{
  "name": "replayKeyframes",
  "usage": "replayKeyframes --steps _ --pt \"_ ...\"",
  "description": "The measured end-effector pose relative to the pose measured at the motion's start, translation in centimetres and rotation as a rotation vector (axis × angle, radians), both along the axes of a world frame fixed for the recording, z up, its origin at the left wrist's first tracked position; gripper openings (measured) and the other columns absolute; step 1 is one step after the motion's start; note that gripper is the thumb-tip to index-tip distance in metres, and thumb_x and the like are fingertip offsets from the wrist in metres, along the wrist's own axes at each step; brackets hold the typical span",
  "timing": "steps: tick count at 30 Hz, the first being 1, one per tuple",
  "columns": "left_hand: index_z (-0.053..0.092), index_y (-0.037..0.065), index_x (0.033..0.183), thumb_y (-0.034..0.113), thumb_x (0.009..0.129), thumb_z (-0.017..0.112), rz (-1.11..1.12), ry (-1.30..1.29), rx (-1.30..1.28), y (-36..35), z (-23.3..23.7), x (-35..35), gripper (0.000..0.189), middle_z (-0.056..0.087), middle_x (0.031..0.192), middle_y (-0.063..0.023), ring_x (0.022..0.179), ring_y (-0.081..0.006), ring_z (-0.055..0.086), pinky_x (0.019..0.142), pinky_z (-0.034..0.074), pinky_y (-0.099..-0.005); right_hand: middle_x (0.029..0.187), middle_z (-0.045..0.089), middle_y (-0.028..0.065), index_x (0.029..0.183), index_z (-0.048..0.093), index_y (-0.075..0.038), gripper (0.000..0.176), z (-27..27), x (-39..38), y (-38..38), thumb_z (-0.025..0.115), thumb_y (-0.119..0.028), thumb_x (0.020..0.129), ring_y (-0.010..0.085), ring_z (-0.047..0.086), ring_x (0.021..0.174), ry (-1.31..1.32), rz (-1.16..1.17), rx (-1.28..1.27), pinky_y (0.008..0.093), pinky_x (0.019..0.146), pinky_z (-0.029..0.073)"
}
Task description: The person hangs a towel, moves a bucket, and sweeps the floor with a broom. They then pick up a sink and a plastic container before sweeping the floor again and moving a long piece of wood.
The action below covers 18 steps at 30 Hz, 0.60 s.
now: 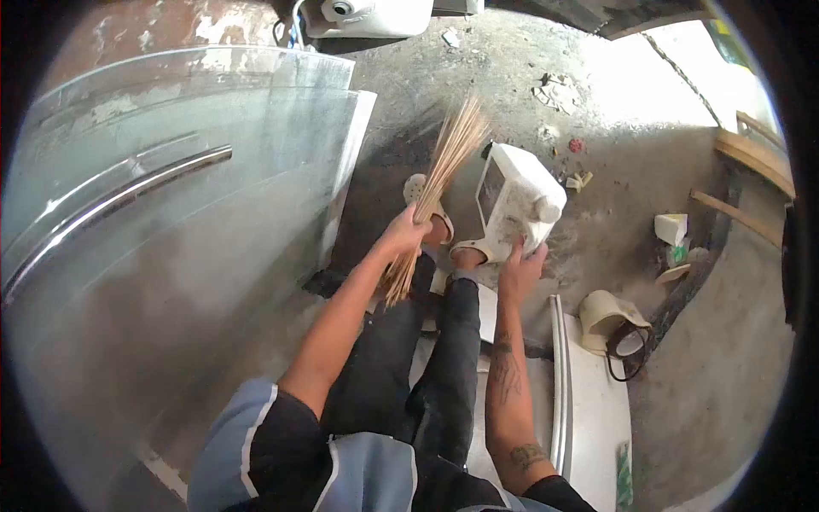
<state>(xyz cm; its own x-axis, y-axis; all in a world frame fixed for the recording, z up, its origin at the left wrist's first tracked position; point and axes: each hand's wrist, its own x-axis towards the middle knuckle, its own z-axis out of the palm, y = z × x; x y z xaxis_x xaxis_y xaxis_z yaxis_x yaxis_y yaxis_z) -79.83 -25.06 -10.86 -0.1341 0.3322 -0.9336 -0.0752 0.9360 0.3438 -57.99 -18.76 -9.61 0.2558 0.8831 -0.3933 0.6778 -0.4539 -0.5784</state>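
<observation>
My left hand (405,233) is closed around the middle of a stick broom (450,154), a bundle of thin tan sticks. Its spread tips point up and away, while the butt ends hang below my fist beside my leg. My right hand (520,269) grips the near end of a white plastic jug (520,200), close to its round neck. The jug is dirty and appears cut open along its left side. It is low over the floor, just ahead of my right clog (471,249). Part of my right fingers is hidden by the jug.
Large glass panels (256,111) with a metal bar handle (128,200) stand at the left. Scraps (559,92) and a red bit (576,146) lie on the concrete floor. To the right are a beige cap (607,317), a tape roll (629,343) and wooden strips (740,215).
</observation>
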Motion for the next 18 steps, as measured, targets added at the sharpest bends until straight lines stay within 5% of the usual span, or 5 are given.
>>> replayKeyframes --steps 3,7,9,13,18 --pt "0.032 0.008 0.136 0.016 0.081 0.053 0.190 0.285 0.017 -3.2 0.9 1.3 0.059 0.060 0.092 -0.0195 0.052 -0.0266 0.060 0.054 0.052 -0.0376 0.101 0.061 0.0204 0.112 0.050 0.000 0.033 0.4 -0.2 1.1 0.057 -0.022 0.088 0.0338 0.059 0.094 0.120 0.037 -0.036 0.0385 0.081 0.044" --pt "0.036 0.002 0.133 0.012 0.077 0.053 0.180 0.159 -0.151 -6.8 -11.3 -2.1 0.060 0.059 0.108 -0.0243 0.088 -0.0352 0.064 0.071 0.051 -0.0414 0.100 0.062 0.0193 0.111 0.050 0.001 0.033 1.4 0.1 1.6 0.059 -0.021 0.088 0.0308 0.060 0.091 0.156 0.119 -0.013 0.0367 0.080 0.044" --pt "0.036 -0.002 0.133 0.013 0.075 0.056 0.025 0.358 -0.035 -5.5 -11.9 2.0 0.064 0.060 0.108 -0.0260 0.090 -0.0367 0.063 0.076 0.049 -0.0408 0.099 0.061 0.0203 0.110 0.050 0.002 0.033 0.7 0.8 1.0 0.060 -0.021 0.088 0.0295 0.060 0.089 0.270 0.131 0.097 0.0359 0.080 0.044" --pt "0.028 0.003 0.140 0.019 0.076 0.056 -0.290 0.270 0.006 -2.3 -2.8 4.4 0.072 0.061 0.099 -0.0291 0.093 -0.0392 0.061 0.083 0.047 -0.0419 0.099 0.061 0.0206 0.110 0.050 0.003 0.034 1.3 2.3 -0.1 0.060 -0.021 0.088 0.0299 0.060 0.090 0.220 0.170 0.037 0.0360 0.080 0.044" --pt "0.024 0.005 0.142 0.019 0.076 0.054 -0.239 0.484 0.072 -5.0 -0.3 2.8 0.073 0.061 0.099 -0.0294 0.092 -0.0401 0.061 0.084 0.047 -0.0435 0.098 0.061 0.0202 0.111 0.050 0.003 0.034 0.1 5.1 -1.3 0.060 -0.020 0.088 0.0302 0.060 0.091 0.101 0.212 0.024 0.0355 0.081 0.044"
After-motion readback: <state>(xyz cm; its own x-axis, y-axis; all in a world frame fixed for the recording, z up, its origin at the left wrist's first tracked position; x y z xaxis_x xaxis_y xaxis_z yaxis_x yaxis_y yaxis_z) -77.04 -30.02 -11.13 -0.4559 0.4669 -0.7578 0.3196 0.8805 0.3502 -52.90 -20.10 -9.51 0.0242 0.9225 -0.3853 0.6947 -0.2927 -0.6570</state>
